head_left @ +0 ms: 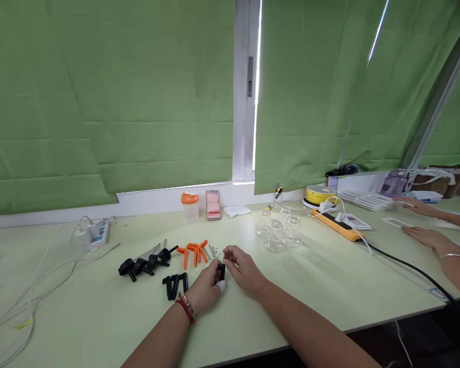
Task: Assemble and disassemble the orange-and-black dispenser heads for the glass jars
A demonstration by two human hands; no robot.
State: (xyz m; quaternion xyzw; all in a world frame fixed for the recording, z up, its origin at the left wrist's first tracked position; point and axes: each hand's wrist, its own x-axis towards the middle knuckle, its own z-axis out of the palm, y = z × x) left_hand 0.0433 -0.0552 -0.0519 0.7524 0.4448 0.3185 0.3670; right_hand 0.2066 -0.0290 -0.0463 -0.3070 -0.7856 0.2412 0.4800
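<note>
My left hand (206, 287), with a bracelet and a red band at its wrist, is closed around a small black plastic part (222, 272). Just right of it, my right hand (246, 270) has thumb and fingers pinched together near the part's top; whatever they pinch is too small to make out. Left of my hands lie several black angled plastic pieces (170, 287). Beyond those are several orange trigger-shaped pieces (193, 250). Small metal pins (212, 251) are scattered by my fingertips. Farther left sit several black plastic heads with metal rods (140, 266).
Several clear glass bottles (274, 240) stand to the right, one holding tools. A lidded cup (190, 207), a white power strip (99, 235), an orange power strip (337, 226) and a yellow reel (320, 195) surround the work. Another person's hands (425, 237) are at far right.
</note>
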